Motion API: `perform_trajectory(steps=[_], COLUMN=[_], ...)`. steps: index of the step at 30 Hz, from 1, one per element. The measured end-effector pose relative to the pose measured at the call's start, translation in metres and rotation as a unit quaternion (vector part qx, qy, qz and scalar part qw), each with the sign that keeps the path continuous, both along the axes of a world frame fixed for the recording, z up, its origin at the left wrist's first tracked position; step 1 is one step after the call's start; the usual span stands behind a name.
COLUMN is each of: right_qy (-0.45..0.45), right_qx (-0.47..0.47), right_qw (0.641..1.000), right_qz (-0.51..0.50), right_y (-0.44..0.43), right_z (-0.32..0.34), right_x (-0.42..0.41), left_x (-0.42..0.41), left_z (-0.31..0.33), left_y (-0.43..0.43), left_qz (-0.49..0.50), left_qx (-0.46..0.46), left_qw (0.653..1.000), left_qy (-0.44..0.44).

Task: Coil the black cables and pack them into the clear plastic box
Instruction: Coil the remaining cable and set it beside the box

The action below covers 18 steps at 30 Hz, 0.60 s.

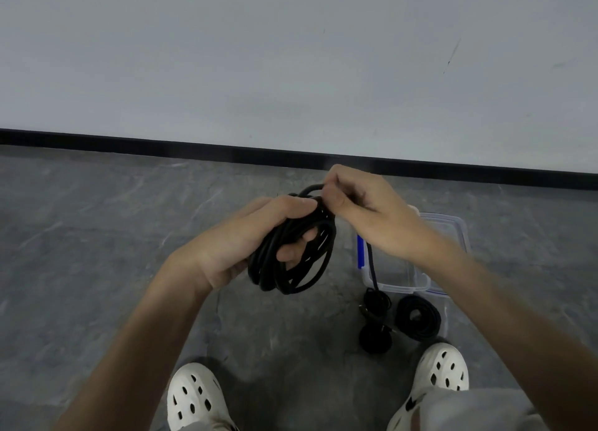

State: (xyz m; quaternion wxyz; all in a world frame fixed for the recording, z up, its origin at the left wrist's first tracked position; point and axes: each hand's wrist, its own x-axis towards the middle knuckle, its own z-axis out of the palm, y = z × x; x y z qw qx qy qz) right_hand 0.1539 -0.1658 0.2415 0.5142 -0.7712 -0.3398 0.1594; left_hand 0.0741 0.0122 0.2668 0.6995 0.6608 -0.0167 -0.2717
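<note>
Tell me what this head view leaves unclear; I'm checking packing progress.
- Box: the right hand and forearm cover much of it, so its contents are uncertain.
- Tail: its upper run is hidden under the right hand.
- Floor bundles: dark and small; count and plugs unclear.
- Coil: the left hand hides its loops; number unreadable.

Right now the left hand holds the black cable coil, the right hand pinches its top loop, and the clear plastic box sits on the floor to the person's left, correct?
Not quite. In the head view the clear plastic box sits on the floor to the person's right, under the right hand. The left hand does hold the black cable coil.
</note>
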Motion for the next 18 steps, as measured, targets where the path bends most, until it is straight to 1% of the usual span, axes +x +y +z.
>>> perform_trajectory(steps=[3, 5, 11, 16, 18], right_qy=[0.024, 0.028, 0.028, 0.047, 0.069], right_qx=[0.018, 0.042, 0.084, 0.097, 0.093], right_qw=[1.0, 0.999, 0.993, 0.991, 0.991], right_qz=[-0.002, -0.014, -0.073, -0.073, -0.073], right_y=[0.0004, 0.0027, 0.0088, 0.0084, 0.0086], right_z=[-0.0022, -0.0025, -0.001, 0.0017, 0.0018], right_x=[0.0019, 0.0019, 0.0024, 0.002, 0.001], left_x=[-0.0002, -0.0003, 0.0007, 0.0, -0.0006], left_z=[-0.0003, -0.0011, -0.0026, -0.002, -0.0019], left_y=[-0.0001, -0.0023, -0.006, -0.0039, -0.0039], left_qz=[0.005, 0.001, -0.015, -0.019, 0.007], left_qx=[0.008, -0.003, -0.106, -0.099, -0.112], left_qw=[1.0, 1.0, 0.994, 0.993, 0.992], left_qy=[0.002, 0.001, -0.004, -0.057, -0.053])
